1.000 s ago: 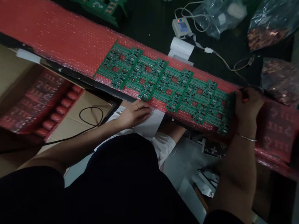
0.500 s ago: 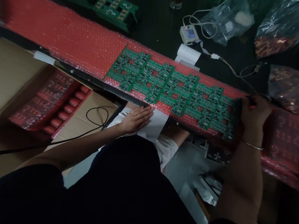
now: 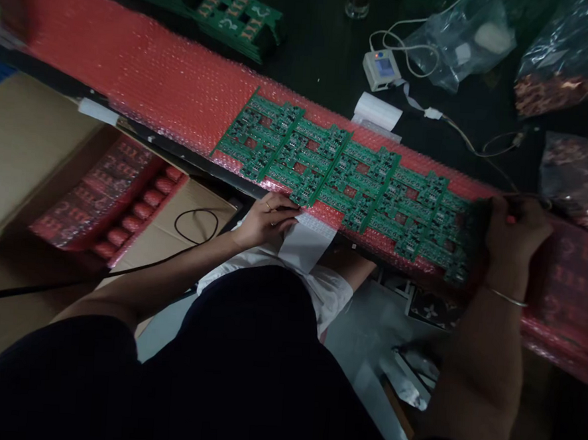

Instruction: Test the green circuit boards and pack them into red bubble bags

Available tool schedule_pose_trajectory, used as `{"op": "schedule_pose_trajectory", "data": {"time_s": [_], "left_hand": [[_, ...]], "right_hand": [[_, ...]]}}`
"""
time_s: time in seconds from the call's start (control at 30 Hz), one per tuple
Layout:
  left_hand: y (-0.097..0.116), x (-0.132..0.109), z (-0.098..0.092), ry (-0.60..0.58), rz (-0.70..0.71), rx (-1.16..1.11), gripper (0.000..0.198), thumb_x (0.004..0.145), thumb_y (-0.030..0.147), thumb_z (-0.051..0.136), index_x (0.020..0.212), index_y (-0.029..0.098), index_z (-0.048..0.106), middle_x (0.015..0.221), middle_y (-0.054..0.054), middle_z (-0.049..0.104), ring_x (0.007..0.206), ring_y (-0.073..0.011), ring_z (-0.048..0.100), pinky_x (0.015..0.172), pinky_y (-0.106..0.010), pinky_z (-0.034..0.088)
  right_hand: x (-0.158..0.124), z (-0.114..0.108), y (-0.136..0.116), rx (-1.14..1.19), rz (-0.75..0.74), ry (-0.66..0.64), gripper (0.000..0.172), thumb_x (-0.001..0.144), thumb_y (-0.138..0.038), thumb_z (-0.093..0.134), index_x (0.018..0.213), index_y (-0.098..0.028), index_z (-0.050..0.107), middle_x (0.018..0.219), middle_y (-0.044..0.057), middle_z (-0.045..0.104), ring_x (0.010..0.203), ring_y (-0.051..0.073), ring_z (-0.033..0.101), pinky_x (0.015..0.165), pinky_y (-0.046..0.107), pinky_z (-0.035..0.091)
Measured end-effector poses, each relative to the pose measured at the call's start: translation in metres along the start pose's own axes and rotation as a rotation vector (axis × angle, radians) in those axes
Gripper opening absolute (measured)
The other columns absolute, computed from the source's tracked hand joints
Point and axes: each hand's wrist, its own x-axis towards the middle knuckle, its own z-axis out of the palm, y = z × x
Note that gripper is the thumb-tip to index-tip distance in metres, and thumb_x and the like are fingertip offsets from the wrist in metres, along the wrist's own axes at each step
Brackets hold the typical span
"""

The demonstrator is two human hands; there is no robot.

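A long strip of red bubble wrap (image 3: 148, 81) lies across the dark table, with a row of several green circuit boards (image 3: 346, 173) on its right half. My left hand (image 3: 267, 220) is at the near edge of the wrap, fingers curled on a white strip of tape (image 3: 305, 242) hanging from that edge. My right hand (image 3: 515, 237) is closed over the right end of the row, gripping the bubble wrap folded over the last board. A thin bracelet circles my right wrist.
A cardboard box (image 3: 34, 151) at left holds red-wrapped rolls (image 3: 140, 210). More green boards (image 3: 231, 14), a small white device with cables (image 3: 382, 67) and plastic bags (image 3: 557, 57) sit on the far side of the table. A black cable (image 3: 194, 230) loops over the box.
My left hand went from lying flat on the white tape to curling its fingers at the wrap's edge. The view shifted slightly; my right hand kept its grip.
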Motion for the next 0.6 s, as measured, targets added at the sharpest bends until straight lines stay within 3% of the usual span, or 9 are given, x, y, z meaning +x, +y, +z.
{"op": "schedule_pose_trajectory", "data": {"time_s": [0.23,0.37,0.47,0.6], "left_hand": [[0.003,-0.005,0.001,-0.003,0.033,0.089,0.031,0.095,0.026,0.074,0.126,0.026,0.073,0.113,-0.008,0.074,0.106,-0.0208,0.069,0.093,-0.038,0.058],[0.002,-0.018,0.003,-0.091,0.090,0.231,0.030,0.098,0.027,0.071,0.127,0.025,0.072,0.122,-0.011,0.072,0.116,-0.0246,0.066,0.095,-0.040,0.058],[0.003,-0.023,0.004,-0.070,0.115,0.249,0.032,0.097,0.024,0.071,0.129,0.025,0.071,0.125,-0.011,0.072,0.118,-0.0246,0.066,0.095,-0.039,0.058],[0.003,-0.020,0.004,-0.045,0.020,0.180,0.023,0.097,0.026,0.071,0.120,0.029,0.074,0.117,-0.008,0.074,0.112,-0.0222,0.068,0.092,-0.038,0.058]], "right_hand": [[-0.003,0.000,0.002,0.041,-0.005,0.052,0.009,0.080,-0.027,0.064,0.077,-0.022,0.057,0.077,0.009,0.067,0.071,0.023,0.063,0.070,0.036,0.048],[-0.002,0.001,0.001,-0.002,0.021,0.046,0.013,0.078,-0.021,0.068,0.075,-0.023,0.055,0.076,0.009,0.068,0.073,0.023,0.064,0.072,0.036,0.048],[-0.002,0.000,-0.002,-0.014,0.062,0.024,0.014,0.079,-0.015,0.069,0.077,-0.022,0.058,0.079,0.009,0.069,0.074,0.021,0.064,0.074,0.035,0.048],[-0.002,-0.001,-0.005,-0.038,0.113,0.020,0.016,0.078,-0.013,0.071,0.075,-0.022,0.058,0.082,0.009,0.069,0.077,0.020,0.063,0.076,0.035,0.048]]}}
